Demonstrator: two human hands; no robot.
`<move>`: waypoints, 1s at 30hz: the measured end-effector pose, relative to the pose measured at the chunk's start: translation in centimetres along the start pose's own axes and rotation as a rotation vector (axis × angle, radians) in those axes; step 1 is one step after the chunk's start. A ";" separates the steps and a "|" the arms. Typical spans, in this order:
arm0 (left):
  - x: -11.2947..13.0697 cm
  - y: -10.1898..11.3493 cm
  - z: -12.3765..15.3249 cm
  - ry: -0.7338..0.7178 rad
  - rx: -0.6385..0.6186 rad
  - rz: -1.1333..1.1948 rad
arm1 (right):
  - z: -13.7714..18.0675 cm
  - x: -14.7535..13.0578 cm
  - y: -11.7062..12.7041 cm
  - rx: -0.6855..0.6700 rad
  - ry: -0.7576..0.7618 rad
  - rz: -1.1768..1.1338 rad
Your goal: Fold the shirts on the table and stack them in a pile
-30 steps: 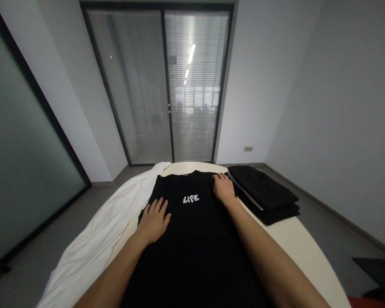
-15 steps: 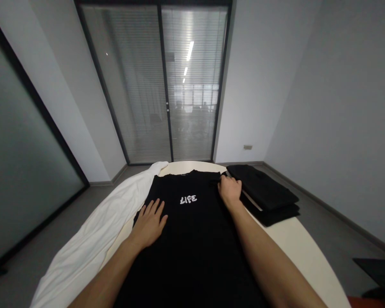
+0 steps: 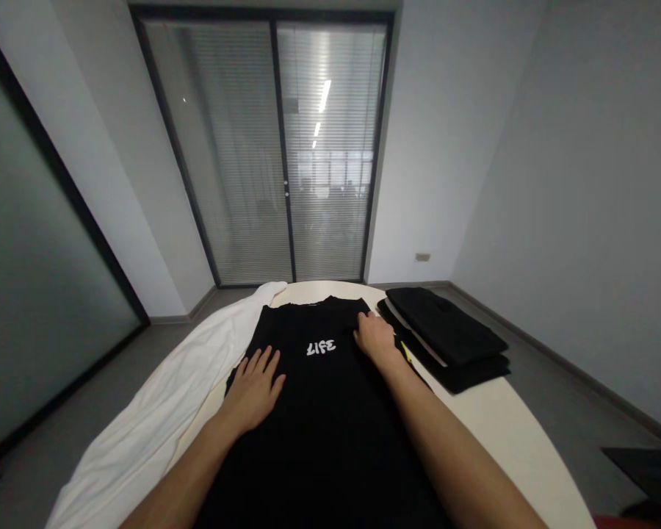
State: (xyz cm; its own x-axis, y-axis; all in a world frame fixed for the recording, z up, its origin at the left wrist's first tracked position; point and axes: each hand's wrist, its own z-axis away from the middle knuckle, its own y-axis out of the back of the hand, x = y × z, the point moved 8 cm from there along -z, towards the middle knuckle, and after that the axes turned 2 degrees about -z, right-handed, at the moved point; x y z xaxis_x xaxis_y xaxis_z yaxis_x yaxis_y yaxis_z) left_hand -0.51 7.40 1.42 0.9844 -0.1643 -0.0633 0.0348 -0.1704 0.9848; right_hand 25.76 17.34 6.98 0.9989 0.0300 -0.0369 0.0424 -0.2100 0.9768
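A black T-shirt (image 3: 319, 426) with white "LIFE" lettering lies spread flat on a round white table (image 3: 507, 433). My left hand (image 3: 253, 389) rests flat on the shirt's left side, fingers stretched out and open. My right hand (image 3: 373, 336) lies palm down near the shirt's right shoulder, just right of the lettering. Its fingers are slightly curled on the fabric, holding nothing that I can make out.
A stack of folded black garments (image 3: 452, 342) sits on the table at the right. A white cloth (image 3: 159, 411) drapes over the table's left edge. Sliding glass doors with blinds (image 3: 275, 154) stand behind the table. A dark object (image 3: 650, 474) is at the lower right.
My right hand has slid left from the shirt's right edge back onto the shoulder area. My left hand stays flat in about the same spot.
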 end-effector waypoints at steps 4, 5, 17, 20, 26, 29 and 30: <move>0.1 0.0 0.0 -0.003 0.001 0.012 | 0.5 -1.3 -0.3 -0.034 0.045 -0.019; 0.1 0.0 0.0 -0.004 0.000 0.013 | 0.6 -1.5 -0.4 -0.043 0.052 -0.025; 0.3 0.2 0.1 0.008 -0.019 0.005 | 0.8 -1.4 -5.3 -0.210 0.052 -0.235; 0.2 0.1 0.1 0.007 -0.004 -0.001 | 0.6 -0.8 -5.2 -0.187 0.014 -0.230; 0.0 -0.1 0.1 0.022 0.009 0.003 | 0.7 -0.7 -4.9 -0.191 0.023 -0.230; 0.0 -0.2 0.2 0.020 0.011 0.008 | 0.5 0.3 -3.2 -0.042 -0.053 -0.207; -0.1 -0.3 0.2 0.018 0.009 0.008 | 0.5 1.0 -2.7 0.012 -0.105 -0.186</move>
State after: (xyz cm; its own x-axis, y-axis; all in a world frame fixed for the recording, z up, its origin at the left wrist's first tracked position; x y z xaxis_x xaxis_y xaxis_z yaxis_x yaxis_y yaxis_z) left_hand -0.60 7.31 1.12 0.9876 -0.1478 -0.0520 0.0251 -0.1779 0.9837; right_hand 26.61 17.47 4.23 0.9705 -0.0321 -0.2391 0.2263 -0.2218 0.9484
